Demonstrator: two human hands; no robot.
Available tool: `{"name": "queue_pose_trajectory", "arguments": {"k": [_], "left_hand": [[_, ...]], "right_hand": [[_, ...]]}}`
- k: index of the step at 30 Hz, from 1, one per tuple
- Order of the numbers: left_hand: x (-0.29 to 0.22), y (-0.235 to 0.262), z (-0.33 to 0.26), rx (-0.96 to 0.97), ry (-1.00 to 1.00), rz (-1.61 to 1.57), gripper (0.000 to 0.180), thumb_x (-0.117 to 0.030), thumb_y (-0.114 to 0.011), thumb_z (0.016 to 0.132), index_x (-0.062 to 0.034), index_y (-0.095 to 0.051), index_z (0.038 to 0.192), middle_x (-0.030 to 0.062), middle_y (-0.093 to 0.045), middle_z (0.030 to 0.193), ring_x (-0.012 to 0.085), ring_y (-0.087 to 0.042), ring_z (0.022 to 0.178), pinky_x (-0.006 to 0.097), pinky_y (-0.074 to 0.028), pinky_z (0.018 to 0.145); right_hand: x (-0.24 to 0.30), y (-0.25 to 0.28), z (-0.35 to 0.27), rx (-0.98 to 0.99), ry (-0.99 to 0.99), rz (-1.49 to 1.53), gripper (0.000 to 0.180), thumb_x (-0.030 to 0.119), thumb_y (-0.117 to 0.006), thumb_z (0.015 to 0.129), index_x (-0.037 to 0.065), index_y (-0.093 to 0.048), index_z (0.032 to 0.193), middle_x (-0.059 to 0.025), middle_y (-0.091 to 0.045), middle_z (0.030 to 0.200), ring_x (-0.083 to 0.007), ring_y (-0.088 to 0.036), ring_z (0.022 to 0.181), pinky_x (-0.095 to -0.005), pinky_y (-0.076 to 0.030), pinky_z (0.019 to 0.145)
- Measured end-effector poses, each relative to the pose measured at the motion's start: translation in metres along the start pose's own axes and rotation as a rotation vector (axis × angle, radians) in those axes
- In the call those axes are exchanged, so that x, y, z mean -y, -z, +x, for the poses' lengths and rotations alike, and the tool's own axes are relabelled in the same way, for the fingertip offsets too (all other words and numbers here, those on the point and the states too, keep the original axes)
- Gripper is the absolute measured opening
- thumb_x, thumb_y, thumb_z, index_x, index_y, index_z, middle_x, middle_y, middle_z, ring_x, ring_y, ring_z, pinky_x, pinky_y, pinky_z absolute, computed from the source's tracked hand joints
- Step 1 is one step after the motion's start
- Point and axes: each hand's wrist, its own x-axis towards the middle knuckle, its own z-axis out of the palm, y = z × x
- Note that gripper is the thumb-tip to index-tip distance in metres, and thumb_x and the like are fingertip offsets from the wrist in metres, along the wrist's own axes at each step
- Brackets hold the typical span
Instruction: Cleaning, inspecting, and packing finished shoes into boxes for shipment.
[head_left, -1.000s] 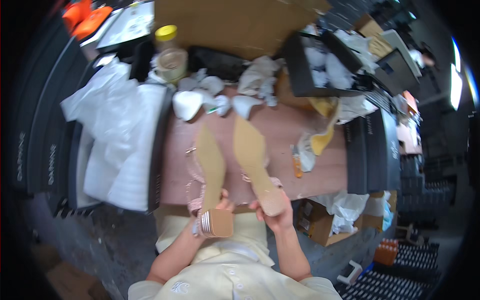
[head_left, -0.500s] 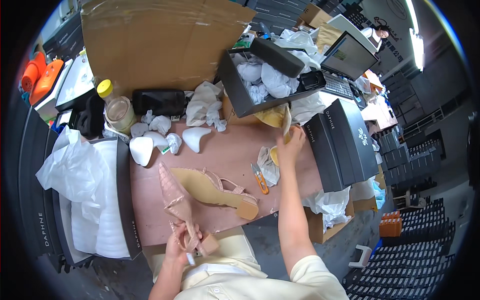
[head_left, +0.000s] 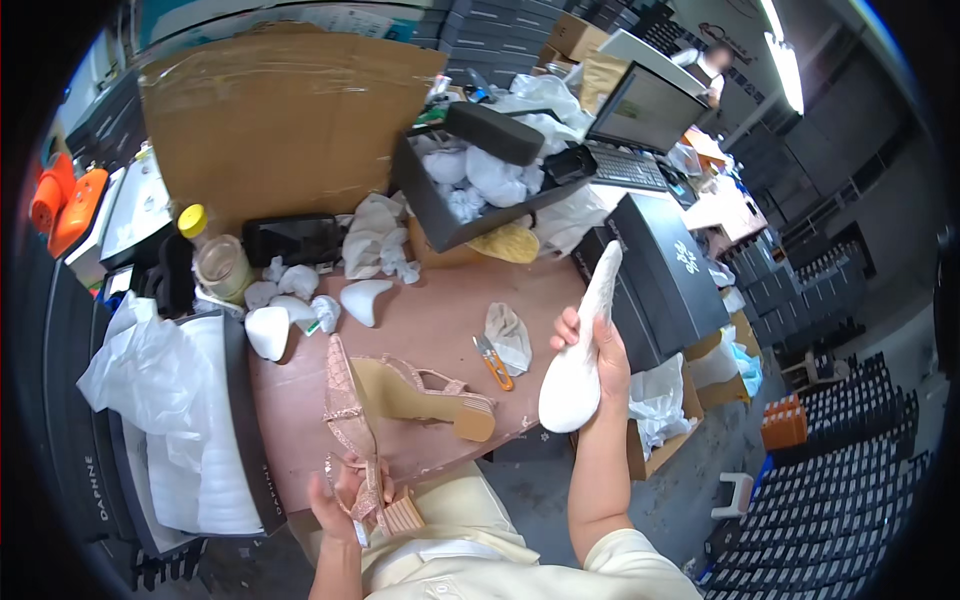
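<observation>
A: Stockroom: dark box stacks all round, a big cardboard sheet (head_left: pixel 285 125) standing behind the pinkish worktable (head_left: pixel 440 310). Monitor and keyboard (head_left: pixel 625 168) are beyond the open black shoebox (head_left: pixel 470 195) stuffed with white paper wads.

B: Hands?

A: Left hand (head_left: pixel 345 495) is clenched on the heel end of a glittery pink block-heel sandal (head_left: pixel 352 440), held sole-edge up over the table's near edge. Right hand (head_left: pixel 592 350) is wrapped round a long white foam insert (head_left: pixel 582 350), raised just right of that shoebox, off the table's right edge.

B: The pair's other shoe?

A: The second sandal (head_left: pixel 425 392) lies on its side on the table, well in front of the shoebox, touching nothing but the top. Orange snips (head_left: pixel 492 362) are just right of it, a crumpled tissue (head_left: pixel 508 335) beside those.

B: Risks?

A: My read: the held sandal hangs past the edge on a heel-only grip, so a slip drops it to the floor. The insert is out over open floor too. The snips sit close to the lying sandal's straps; a careless sweep could snag them. Loose wads (head_left: pixel 300 305) left of the shoebox crowd the set-down space.
</observation>
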Motion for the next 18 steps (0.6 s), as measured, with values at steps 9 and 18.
{"name": "queue_pose_trajectory", "arguments": {"k": [9,18], "left_hand": [[0.01,0.048,-0.028,-0.036,0.282,-0.297,0.042,-0.021,-0.051,0.084,-0.0032,-0.046,0.121,0.0155,-0.057,0.114,0.0295,-0.059,0.098,0.047,-0.049,0.086],[-0.01,0.018,-0.048,-0.037,0.203,0.078,0.055,-0.02,-0.05,0.092,-0.0098,-0.026,0.14,0.0118,-0.044,0.137,0.0213,-0.054,0.112,0.038,-0.051,0.09]], "right_hand": [[-0.101,-0.151,0.084,0.202,-0.067,-0.675,0.023,0.013,-0.064,0.086,-0.001,-0.062,0.104,-0.0052,-0.066,0.086,-0.0095,-0.058,0.069,-0.0244,-0.046,0.06],[-0.232,-0.256,0.216,0.271,-0.206,-0.418,0.022,0.022,-0.066,0.086,0.0,-0.064,0.085,0.0001,-0.06,0.068,-0.0068,-0.051,0.054,-0.0232,-0.04,0.048]]}}
